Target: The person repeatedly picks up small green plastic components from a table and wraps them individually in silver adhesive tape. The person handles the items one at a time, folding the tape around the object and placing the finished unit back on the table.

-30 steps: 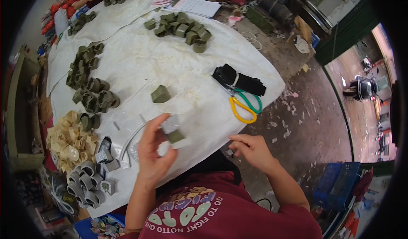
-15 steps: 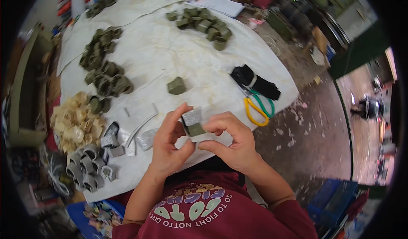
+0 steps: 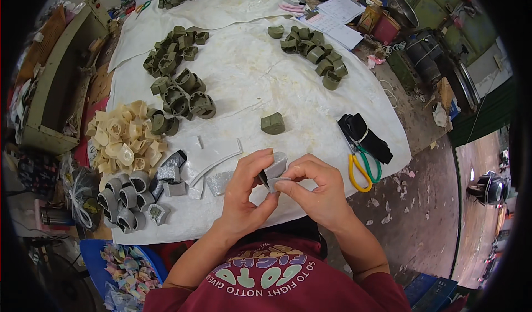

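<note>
Just over the table's near edge, my left hand (image 3: 244, 193) curls its fingers and thumb round a small silver-grey glittery piece (image 3: 276, 166). My right hand (image 3: 318, 193) pinches the lower edge of that piece between thumb and forefinger. Part of the piece is hidden by my fingers. Beyond my hands stands a single olive-green ring (image 3: 272, 123). Flat silver-grey glittery strips (image 3: 220, 183) lie left of my left hand. Scissors (image 3: 360, 173) with yellow and green handles lie to the right, partly under a tied bundle of black strips (image 3: 366, 138).
Olive-green rings are heaped at left (image 3: 188, 93) and far right (image 3: 316, 51). Beige pieces (image 3: 126, 140) and grey glittery rings (image 3: 124, 198) sit at the left edge of the white-covered table (image 3: 233, 101). A blue tub (image 3: 93, 262) of scraps stands below.
The silver-grey piece has been turned; the olive face seen before no longer shows. My right finger and thumb have closed on its edge. The whole view has shifted.
</note>
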A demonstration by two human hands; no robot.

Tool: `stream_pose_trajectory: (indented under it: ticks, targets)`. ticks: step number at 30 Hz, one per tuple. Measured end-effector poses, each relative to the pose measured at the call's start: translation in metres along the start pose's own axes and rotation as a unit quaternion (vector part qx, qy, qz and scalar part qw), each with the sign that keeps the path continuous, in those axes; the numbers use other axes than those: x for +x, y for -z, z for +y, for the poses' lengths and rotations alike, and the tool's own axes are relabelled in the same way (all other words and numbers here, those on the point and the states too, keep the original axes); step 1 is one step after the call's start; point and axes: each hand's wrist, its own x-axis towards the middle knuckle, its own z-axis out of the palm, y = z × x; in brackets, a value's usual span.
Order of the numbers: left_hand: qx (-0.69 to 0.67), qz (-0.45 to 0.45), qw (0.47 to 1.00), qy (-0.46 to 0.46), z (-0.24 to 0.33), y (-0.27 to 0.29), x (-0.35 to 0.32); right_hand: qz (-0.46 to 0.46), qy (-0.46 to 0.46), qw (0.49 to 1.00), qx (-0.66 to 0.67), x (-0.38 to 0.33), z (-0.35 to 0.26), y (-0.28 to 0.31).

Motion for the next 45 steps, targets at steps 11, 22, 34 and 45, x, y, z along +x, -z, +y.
stream_pose_trajectory:
  ticks: [11,22,34,45]
  targets:
    - [-0.257,0.074,0.963,0.043,-0.005,-0.004,0.003,0.068,0.046,0.994,-0.074,0.004,0.003,-0.003]
    - [-0.348,-0.003,0.935,0.059,-0.004,0.005,0.003,-0.138,-0.028,0.948,0.286,0.025,0.017,0.004]
    - [-0.403,0.02,0.903,0.147,-0.008,0.014,-0.003,-0.088,0.019,0.985,0.146,0.027,0.024,-0.006]
    - [-0.551,0.101,0.798,0.224,-0.007,0.004,0.003,0.09,0.133,0.987,0.001,0.038,0.025,-0.042]
